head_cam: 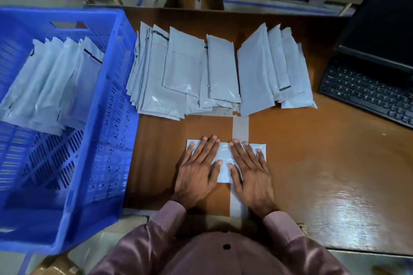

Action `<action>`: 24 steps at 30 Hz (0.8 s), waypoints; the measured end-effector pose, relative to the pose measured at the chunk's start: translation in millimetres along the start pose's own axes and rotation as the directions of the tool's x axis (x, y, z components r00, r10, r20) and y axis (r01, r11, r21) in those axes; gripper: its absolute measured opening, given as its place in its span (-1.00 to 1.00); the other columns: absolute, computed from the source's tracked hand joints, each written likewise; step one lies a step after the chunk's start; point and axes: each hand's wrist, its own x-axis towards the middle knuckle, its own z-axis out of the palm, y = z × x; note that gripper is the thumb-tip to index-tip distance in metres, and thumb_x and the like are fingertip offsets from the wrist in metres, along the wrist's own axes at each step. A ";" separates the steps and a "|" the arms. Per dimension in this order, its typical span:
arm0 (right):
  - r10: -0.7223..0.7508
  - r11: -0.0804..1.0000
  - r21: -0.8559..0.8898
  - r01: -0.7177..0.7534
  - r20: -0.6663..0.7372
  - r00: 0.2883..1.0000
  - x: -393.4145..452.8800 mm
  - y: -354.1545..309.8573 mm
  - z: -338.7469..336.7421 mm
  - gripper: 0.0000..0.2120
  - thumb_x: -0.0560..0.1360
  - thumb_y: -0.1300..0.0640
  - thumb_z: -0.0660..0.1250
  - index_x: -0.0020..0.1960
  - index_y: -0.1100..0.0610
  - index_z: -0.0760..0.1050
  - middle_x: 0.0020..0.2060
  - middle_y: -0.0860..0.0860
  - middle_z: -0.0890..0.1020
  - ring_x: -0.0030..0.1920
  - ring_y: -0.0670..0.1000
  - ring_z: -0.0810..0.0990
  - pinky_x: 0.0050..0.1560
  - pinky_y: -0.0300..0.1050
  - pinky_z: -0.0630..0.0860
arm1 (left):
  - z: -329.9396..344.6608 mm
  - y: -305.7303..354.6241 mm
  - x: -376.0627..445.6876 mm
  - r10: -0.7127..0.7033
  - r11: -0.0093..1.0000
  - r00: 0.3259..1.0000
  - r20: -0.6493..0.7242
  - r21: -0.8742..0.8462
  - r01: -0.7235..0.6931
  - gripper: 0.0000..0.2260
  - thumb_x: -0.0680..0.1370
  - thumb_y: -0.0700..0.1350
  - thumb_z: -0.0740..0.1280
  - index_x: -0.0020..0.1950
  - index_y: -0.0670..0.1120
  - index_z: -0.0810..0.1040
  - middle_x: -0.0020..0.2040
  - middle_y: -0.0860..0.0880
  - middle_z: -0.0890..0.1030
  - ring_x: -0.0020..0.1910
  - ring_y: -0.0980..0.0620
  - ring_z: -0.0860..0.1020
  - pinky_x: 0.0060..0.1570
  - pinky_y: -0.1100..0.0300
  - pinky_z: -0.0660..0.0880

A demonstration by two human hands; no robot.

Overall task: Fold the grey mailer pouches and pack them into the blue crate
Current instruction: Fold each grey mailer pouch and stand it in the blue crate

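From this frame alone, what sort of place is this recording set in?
Probably a packing or dispatch desk: stacks of grey mailer pouches on a wooden table, a blue crate part-filled with them, and a keyboard.

The table looks like brown wood veneer, polished and glossy, with bright glare near its front right corner. A matt grey tape strip runs across its middle. The pouches near the back edge are thin grey plastic film, smooth, with a soft sheen and shiny wrinkles. The crate at the left edge is blue moulded plastic, slotted, slightly glossy. The keyboard at the right edge is matt black plastic. The sleeves are mauve cloth with a satin sheen.
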 end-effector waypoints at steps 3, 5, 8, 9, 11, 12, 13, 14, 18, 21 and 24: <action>0.006 1.000 0.014 -0.006 0.005 1.000 0.9 0.3 -0.3 -0.45 0.70 -0.04 0.12 0.66 0.01 0.18 0.64 -0.08 0.20 0.66 -0.03 0.08 0.64 0.14 0.04 | 1.5 0.0 1.0 0.001 1.000 1.000 -0.002 -0.014 -0.001 -0.48 0.73 0.09 0.11 0.67 -0.02 0.20 0.66 0.06 0.19 0.66 0.10 0.06 0.60 -0.10 0.14; 0.009 1.000 0.013 -0.009 0.015 1.000 1.5 0.6 -0.3 -0.45 0.69 -0.03 0.13 0.66 0.02 0.18 0.64 -0.07 0.19 0.66 -0.03 0.08 0.64 0.15 0.04 | 1.9 -0.2 1.4 0.001 1.000 1.000 0.004 -0.019 -0.001 -0.48 0.72 0.08 0.11 0.67 -0.03 0.20 0.66 0.04 0.20 0.66 0.08 0.08 0.59 -0.12 0.15; 0.015 1.000 0.020 -0.016 0.019 1.000 1.4 1.0 0.7 -0.45 0.69 -0.01 0.15 0.66 0.03 0.19 0.64 -0.07 0.20 0.66 -0.02 0.09 0.64 0.18 0.07 | 2.9 -0.1 1.8 0.001 1.000 1.000 0.012 -0.028 0.000 -0.48 0.72 0.09 0.10 0.67 -0.03 0.21 0.66 0.04 0.20 0.66 0.08 0.08 0.59 -0.12 0.15; 0.017 1.000 0.024 -0.017 0.016 1.000 1.6 1.0 0.6 -0.45 0.69 -0.01 0.15 0.66 0.02 0.19 0.64 -0.07 0.20 0.65 -0.03 0.09 0.63 0.18 0.08 | 2.8 -0.4 2.0 0.000 1.000 1.000 0.012 -0.030 0.001 -0.48 0.72 0.09 0.09 0.67 -0.02 0.20 0.66 0.05 0.19 0.66 0.08 0.07 0.59 -0.12 0.15; 0.013 1.000 0.025 -0.014 0.007 1.000 2.1 -0.1 -0.8 -0.45 0.69 -0.02 0.15 0.66 0.01 0.19 0.64 -0.08 0.21 0.65 -0.05 0.10 0.63 0.18 0.10 | 1.7 0.1 1.4 -0.003 1.000 1.000 0.010 -0.031 0.003 -0.48 0.72 0.10 0.07 0.68 -0.01 0.19 0.67 0.06 0.17 0.67 0.08 0.06 0.60 -0.11 0.14; 0.013 1.000 0.020 -0.013 0.000 1.000 2.3 -1.4 -1.8 -0.46 0.69 -0.02 0.14 0.66 0.01 0.19 0.64 -0.09 0.21 0.65 -0.06 0.10 0.62 0.18 0.11 | 1.1 0.3 1.0 0.000 1.000 1.000 0.013 -0.029 0.001 -0.48 0.73 0.10 0.06 0.68 0.00 0.17 0.67 0.07 0.15 0.67 0.08 0.04 0.60 -0.11 0.12; 0.015 1.000 0.011 -0.015 -0.001 1.000 2.3 -2.6 -2.9 -0.46 0.70 -0.02 0.14 0.66 0.02 0.19 0.64 -0.09 0.21 0.65 -0.07 0.10 0.62 0.18 0.11 | 0.4 0.4 0.7 0.003 1.000 1.000 0.016 -0.026 -0.003 -0.48 0.73 0.10 0.05 0.69 0.00 0.16 0.68 0.08 0.13 0.67 0.09 0.03 0.61 -0.10 0.11; 0.021 1.000 0.009 -0.021 0.006 1.000 2.3 -3.9 -4.3 -0.45 0.70 -0.02 0.13 0.66 0.03 0.17 0.64 -0.09 0.20 0.65 -0.08 0.10 0.62 0.19 0.12 | -0.2 0.4 0.4 0.008 1.000 1.000 0.017 -0.021 -0.007 -0.48 0.74 0.10 0.04 0.69 0.01 0.14 0.68 0.08 0.12 0.67 0.09 0.01 0.61 -0.10 0.09; 0.064 0.998 0.021 -0.064 0.044 0.997 2.7 -6.5 -6.8 -0.42 0.71 -0.07 0.09 0.68 0.05 0.10 0.66 -0.07 0.16 0.65 -0.08 0.06 0.61 0.20 0.11 | 0.7 -2.5 -0.2 0.030 0.999 1.000 0.006 -0.046 -0.029 -0.49 0.74 0.09 0.03 0.69 0.01 0.14 0.69 0.09 0.10 0.67 0.08 -0.01 0.61 -0.10 0.04; 0.079 0.997 0.020 -0.080 0.052 0.995 2.4 -9.7 -10.2 -0.41 0.71 -0.13 0.08 0.67 0.07 0.11 0.64 -0.01 0.21 0.66 -0.03 0.03 0.62 0.20 0.10 | -0.2 -4.9 -0.1 0.053 0.996 0.999 0.001 -0.071 -0.053 -0.50 0.74 0.10 0.02 0.68 0.02 0.17 0.68 0.08 0.14 0.67 0.05 0.02 0.62 -0.12 0.01; 0.094 0.994 -0.061 -0.088 0.093 0.991 5.2 -16.8 -20.9 -0.36 0.67 -0.18 0.13 0.67 0.05 0.13 0.62 0.06 0.24 0.67 0.07 0.04 0.63 0.18 0.04 | -2.0 -7.4 -1.5 0.093 0.990 0.996 0.008 -0.106 -0.092 -0.50 0.73 0.08 0.05 0.67 0.02 0.19 0.67 0.06 0.19 0.67 0.04 0.07 0.61 -0.14 0.01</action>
